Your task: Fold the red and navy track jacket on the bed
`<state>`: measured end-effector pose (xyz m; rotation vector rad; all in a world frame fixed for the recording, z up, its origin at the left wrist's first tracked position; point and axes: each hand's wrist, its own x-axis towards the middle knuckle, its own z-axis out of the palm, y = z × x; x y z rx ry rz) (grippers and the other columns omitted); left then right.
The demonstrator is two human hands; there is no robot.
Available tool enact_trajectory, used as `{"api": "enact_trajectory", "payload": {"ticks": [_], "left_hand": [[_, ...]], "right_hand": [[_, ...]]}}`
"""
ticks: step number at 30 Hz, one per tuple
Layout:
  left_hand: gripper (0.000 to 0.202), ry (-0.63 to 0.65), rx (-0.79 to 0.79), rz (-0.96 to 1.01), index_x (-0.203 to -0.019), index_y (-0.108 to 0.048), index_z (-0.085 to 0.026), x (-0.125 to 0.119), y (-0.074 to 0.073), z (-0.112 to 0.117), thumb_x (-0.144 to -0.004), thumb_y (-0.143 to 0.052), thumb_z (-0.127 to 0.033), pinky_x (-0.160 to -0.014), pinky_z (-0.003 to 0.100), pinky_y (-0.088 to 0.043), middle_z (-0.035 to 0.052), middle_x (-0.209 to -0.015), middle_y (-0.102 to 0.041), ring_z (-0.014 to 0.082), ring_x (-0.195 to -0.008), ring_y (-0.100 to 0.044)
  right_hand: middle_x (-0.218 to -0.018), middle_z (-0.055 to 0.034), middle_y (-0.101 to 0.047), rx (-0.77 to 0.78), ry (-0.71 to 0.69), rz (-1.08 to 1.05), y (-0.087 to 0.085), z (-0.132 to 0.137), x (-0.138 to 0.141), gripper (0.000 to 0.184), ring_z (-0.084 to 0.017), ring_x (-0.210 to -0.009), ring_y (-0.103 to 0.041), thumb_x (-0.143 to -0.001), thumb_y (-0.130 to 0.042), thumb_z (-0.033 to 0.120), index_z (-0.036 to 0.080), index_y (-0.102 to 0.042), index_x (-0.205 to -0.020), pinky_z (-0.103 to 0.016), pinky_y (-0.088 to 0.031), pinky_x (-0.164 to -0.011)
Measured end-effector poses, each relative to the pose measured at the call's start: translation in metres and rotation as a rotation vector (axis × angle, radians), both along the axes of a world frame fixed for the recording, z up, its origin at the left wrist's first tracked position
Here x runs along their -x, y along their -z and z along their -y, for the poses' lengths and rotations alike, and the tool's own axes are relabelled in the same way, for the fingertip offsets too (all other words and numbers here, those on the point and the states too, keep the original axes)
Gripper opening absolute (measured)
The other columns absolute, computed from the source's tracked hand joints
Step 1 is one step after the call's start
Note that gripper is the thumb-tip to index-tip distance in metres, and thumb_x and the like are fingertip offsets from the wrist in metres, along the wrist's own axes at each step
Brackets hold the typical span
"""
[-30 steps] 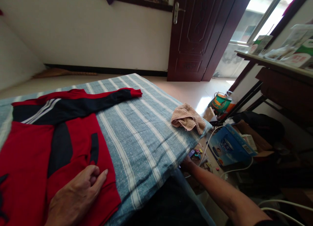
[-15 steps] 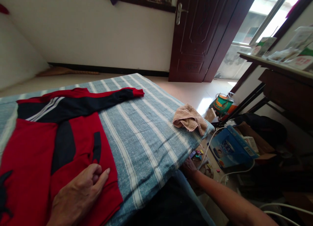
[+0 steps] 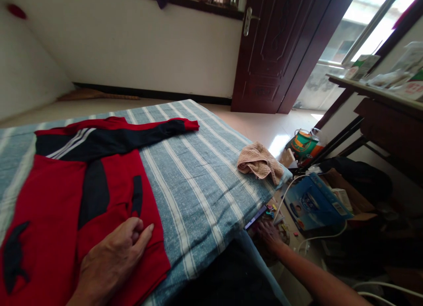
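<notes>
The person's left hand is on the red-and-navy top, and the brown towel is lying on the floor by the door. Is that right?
Not quite: the brown towel is in a different place. The head view shows it on the blue striped sheet, near a corner. The left hand is on the red-and-navy top, as you said.

One camera, worn on the person's head, looks forward and down across the blue striped sheet [image 3: 201,178]. The left hand [image 3: 115,251] and red-and-navy jacket [image 3: 57,191] lie near it, lower left; the panelled door [image 3: 274,63] and white wall [image 3: 139,46] stand farther off, above.
</notes>
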<state>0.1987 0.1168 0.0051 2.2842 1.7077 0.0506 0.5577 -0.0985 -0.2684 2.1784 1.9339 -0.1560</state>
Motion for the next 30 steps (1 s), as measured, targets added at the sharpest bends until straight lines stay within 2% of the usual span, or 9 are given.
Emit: {"api": "enact_trajectory", "payload": {"ticks": [5,14,22,25,30], "left_hand": [[0.024,0.012,-0.059,0.03,-0.073,-0.048,-0.025,0.003,0.006,0.0,-0.079,-0.041,-0.047,-0.057,0.026,-0.04,-0.0012,-0.068,-0.062,0.0185,-0.064,-0.062],[0.028,0.027,-0.08,0.031,-0.074,-0.046,-0.024,0.006,0.01,0.003,-0.08,-0.035,-0.048,-0.06,0.028,-0.041,0.0012,-0.071,-0.062,0.0194,-0.068,-0.063],[0.027,0.047,-0.132,0.077,-0.073,-0.048,-0.023,0.01,0.016,0.004,-0.082,-0.037,-0.046,-0.058,0.027,-0.041,0.0003,-0.069,-0.063,0.0181,-0.067,-0.063],[0.027,0.071,-0.161,0.088,-0.073,-0.047,-0.023,0.013,0.02,0.004,-0.083,-0.036,-0.046,-0.057,0.027,-0.04,-0.0005,-0.067,-0.061,0.0179,-0.064,-0.063],[0.028,0.076,-0.163,0.093,-0.074,-0.046,-0.023,0.012,0.02,0.005,-0.084,-0.034,-0.046,-0.058,0.027,-0.041,-0.0001,-0.066,-0.059,0.0177,-0.065,-0.062]], "right_hand": [[-0.115,-0.0069,-0.059,-0.009,-0.047,-0.029,0.006,-0.004,-0.01,0.023,-0.021,-0.101,-0.059,-0.092,-0.058,0.031,0.017,-0.06,-0.111,-0.044,-0.048,-0.088],[-0.105,-0.0052,-0.061,-0.018,-0.054,-0.026,0.006,-0.014,-0.018,0.02,-0.019,-0.092,-0.06,-0.093,-0.057,0.031,0.016,-0.06,-0.106,-0.04,-0.051,-0.081],[-0.103,-0.0045,-0.061,-0.067,-0.048,-0.003,0.004,-0.002,-0.011,0.018,-0.019,-0.092,-0.059,-0.093,-0.056,0.029,0.017,-0.06,-0.105,-0.038,-0.049,-0.079],[-0.103,-0.0062,-0.061,-0.099,-0.048,-0.002,0.005,0.002,-0.011,0.016,-0.021,-0.094,-0.057,-0.09,-0.056,0.023,0.018,-0.061,-0.105,-0.038,-0.047,-0.081],[-0.111,-0.0112,-0.061,-0.156,-0.016,0.016,0.009,0.013,-0.02,0.042,-0.028,-0.105,-0.053,-0.078,-0.049,0.007,0.025,-0.062,-0.114,-0.038,-0.044,-0.084]]}}
